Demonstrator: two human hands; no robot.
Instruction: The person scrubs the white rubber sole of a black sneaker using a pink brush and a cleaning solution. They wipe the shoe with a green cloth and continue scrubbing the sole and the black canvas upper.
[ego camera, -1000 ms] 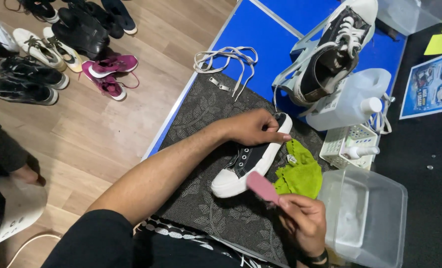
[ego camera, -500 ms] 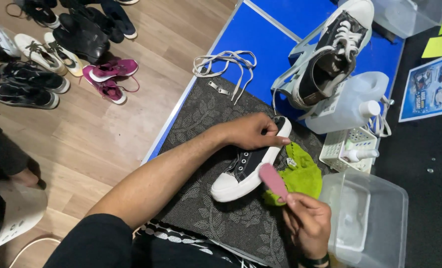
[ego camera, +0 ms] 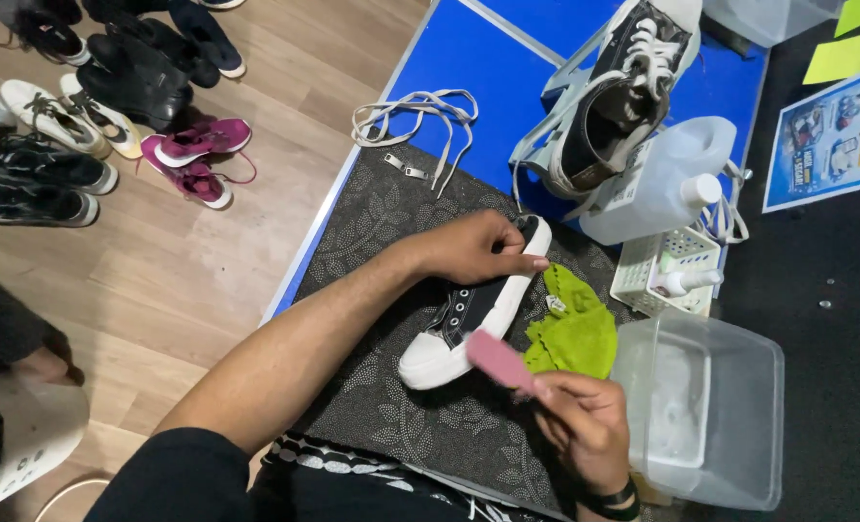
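one black sneaker (ego camera: pixel 473 314) lies on the patterned mat (ego camera: pixel 391 232), its heel clasped by the left hand (ego camera: pixel 473 246). the right hand (ego camera: pixel 585 425) pinches a pink eraser block (ego camera: pixel 498 360) against its white sole edge.

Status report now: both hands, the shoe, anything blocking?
Left hand holds black sneaker at heel. Right hand holds pink brush at white sole. Green cloth beside, not blocking.

Light wood-plank floor (ego camera: pixel 188 261) on the left, strewn with shoes (ego camera: pixel 92 106) in black, white and magenta. A blue desk (ego camera: pixel 469 58) carries a dark leaf-patterned mat (ego camera: pixel 382 232); black carpet (ego camera: pixel 836 290) lies right.
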